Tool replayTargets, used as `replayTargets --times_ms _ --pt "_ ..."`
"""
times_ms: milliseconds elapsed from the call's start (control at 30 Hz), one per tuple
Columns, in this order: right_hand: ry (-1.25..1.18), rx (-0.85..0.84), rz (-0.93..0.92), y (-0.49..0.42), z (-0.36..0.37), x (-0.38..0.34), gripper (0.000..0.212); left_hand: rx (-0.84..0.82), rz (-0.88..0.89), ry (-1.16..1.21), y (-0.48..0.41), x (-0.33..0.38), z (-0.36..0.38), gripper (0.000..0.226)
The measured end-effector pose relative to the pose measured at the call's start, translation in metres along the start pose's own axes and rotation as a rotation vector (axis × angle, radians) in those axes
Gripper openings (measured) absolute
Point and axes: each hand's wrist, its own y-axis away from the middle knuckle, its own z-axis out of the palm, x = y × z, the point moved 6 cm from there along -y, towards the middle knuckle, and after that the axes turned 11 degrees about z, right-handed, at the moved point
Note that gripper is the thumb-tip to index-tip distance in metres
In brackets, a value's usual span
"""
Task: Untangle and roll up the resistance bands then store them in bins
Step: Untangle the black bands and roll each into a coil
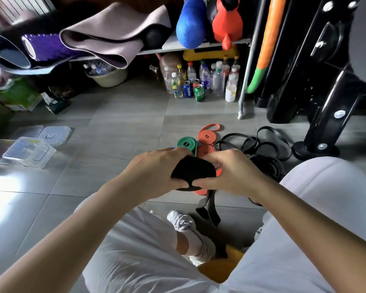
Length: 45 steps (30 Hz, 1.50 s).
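Floor [118,115]: grey tiles carrying everything below, with bright glare near its left edge.
Machine [330,81]: a black steel frame standing at the floor's far right corner.
Shelf [199,46]: runs along the floor's far edge and is loaded with folded mats and padded gear.
Bottles [205,79]: a cluster of plastic bottles and cans on the floor under the shelf, by its metal leg.
Loose bands [262,144]: thin black loops in a tangled heap on the floor, between the machine's foot and the person's right knee.
Bins [29,152]: clear plastic boxes near the floor's left edge, well apart from the bands, with two flat lids [55,135] just beyond them.
Black roll [193,171]: a wide, matte black band wound into a thick coil and held above the floor in front of the knees. Its unwound tail [209,210] hangs down, folded over itself.
Left hand [154,172]: its fingers curl over the roll's left side, the thumb underneath, gripping it.
Right hand [235,172]: it grips the roll's right side, its thumb meeting the left thumb on the near face.
Orange rolls [207,136]: flat coils side by side on the floor beyond the hands; the farther one trails a loose loop.
Green roll [187,144]: a tight flat coil touching the orange ones on their left.
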Motion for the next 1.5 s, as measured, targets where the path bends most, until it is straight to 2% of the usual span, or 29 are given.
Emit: replayTargets --times_ms 133,267,433,633,767,833,867,933,967,1033,1100,1167,1233,1300,1367,1500 --pt "-0.015 0.0 0.003 0.002 -0.001 0.001 0.033 -0.014 -0.007 0.034 -0.008 0.003 -0.001 0.049" --pt "-0.304 -0.06 0.035 0.004 -0.006 0.012 0.053 0.033 -0.034 0.212 -0.007 -0.009 0.003 0.034" --pt "-0.269 -0.052 -0.013 0.011 -0.014 0.023 0.048 0.259 -0.107 0.677 0.007 -0.025 0.0 0.049" --pt "-0.515 -0.015 -0.06 0.015 -0.014 0.019 0.048 0.526 -0.051 1.129 0.014 -0.022 0.003 0.049" --pt "-0.583 0.049 -0.127 0.014 -0.02 0.01 0.051 0.541 -0.056 1.551 0.011 -0.015 0.024 0.055" --pt "-0.574 0.082 -0.136 0.013 -0.021 0.009 0.048 0.539 -0.076 1.651 0.009 -0.011 0.03 0.055" --pt "-0.559 0.104 -0.133 0.013 -0.021 0.01 0.047 0.544 -0.102 1.584 0.009 -0.01 0.03 0.056" --pt "-0.497 0.139 -0.123 0.012 -0.023 0.011 0.044 0.592 -0.141 1.131 0.011 -0.016 0.018 0.062" --pt "-0.447 0.144 -0.114 0.012 -0.023 0.012 0.043 0.609 -0.093 0.842 0.012 -0.015 0.007 0.07" --pt "-0.351 0.117 -0.083 0.01 -0.019 0.013 0.043 0.549 0.131 0.383 0.012 -0.002 -0.012 0.077" --pt "-0.313 0.085 -0.065 0.008 -0.014 0.011 0.043 0.393 0.297 0.067 0.01 0.015 -0.013 0.073" --pt "-0.26 0.093 -0.077 0.008 -0.014 0.007 0.037 0.302 0.365 -0.172 0.007 0.024 -0.008 0.068" --pt "-0.248 0.103 -0.08 0.007 -0.015 0.005 0.036 0.289 0.358 -0.178 0.004 0.025 -0.006 0.064" --pt "-0.308 0.096 -0.061 0.007 -0.017 0.006 0.046 0.324 0.349 -0.082 0.003 0.019 -0.007 0.06" --pt "-0.362 0.079 -0.076 0.008 -0.023 0.006 0.052 0.369 0.303 0.081 0.003 0.012 -0.006 0.06" --pt "-0.438 -0.015 -0.122 0.011 -0.035 0.008 0.045 0.54 0.195 0.409 0.005 -0.001 -0.011 0.062"
